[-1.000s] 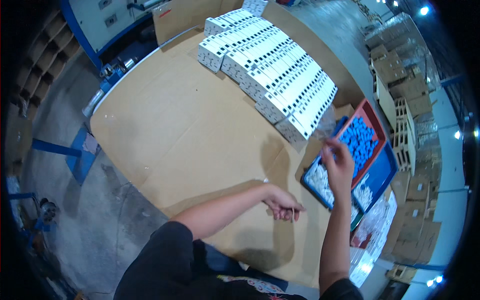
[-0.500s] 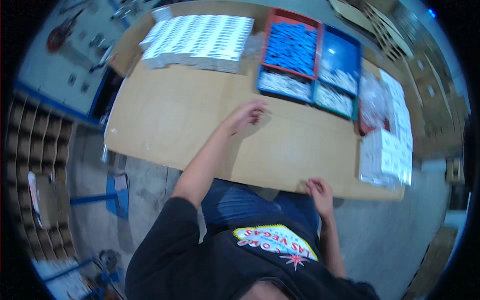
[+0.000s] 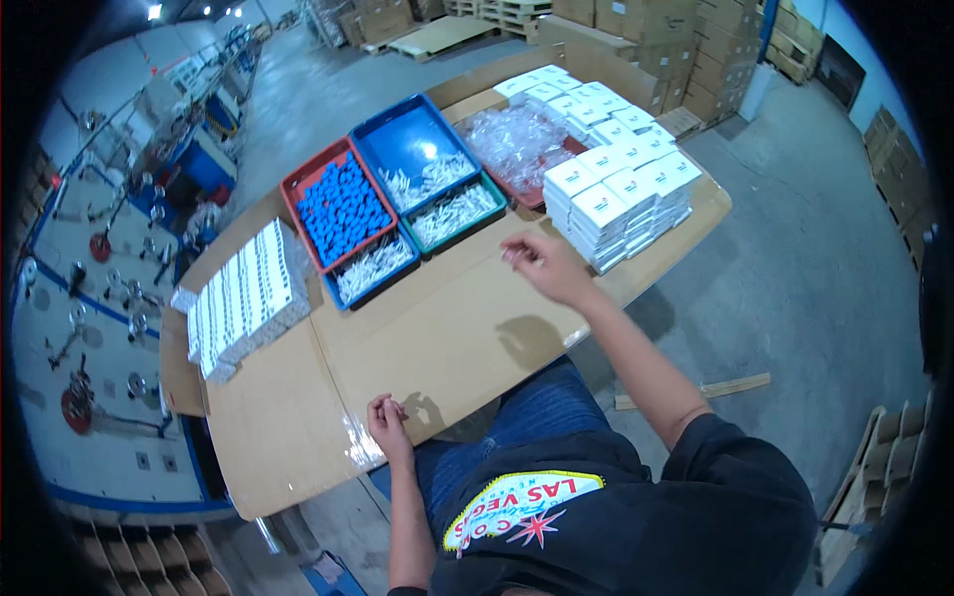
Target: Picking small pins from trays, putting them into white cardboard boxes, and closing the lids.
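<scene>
Cardboard tabletop [image 3: 437, 338]; right hand [image 3: 549, 266] now farther over it

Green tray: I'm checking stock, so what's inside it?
Small, slim white pieces lie heaped inside the green tray. They cover its bottom, so anything beneath them can't be seen, nor can I tell how deep the heap goes.

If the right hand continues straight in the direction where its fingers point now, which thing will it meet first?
Most likely the near rim of the green tray with thin white pieces. The right hand seems raised above the cardboard surface, so it might pass over the rim.
</scene>
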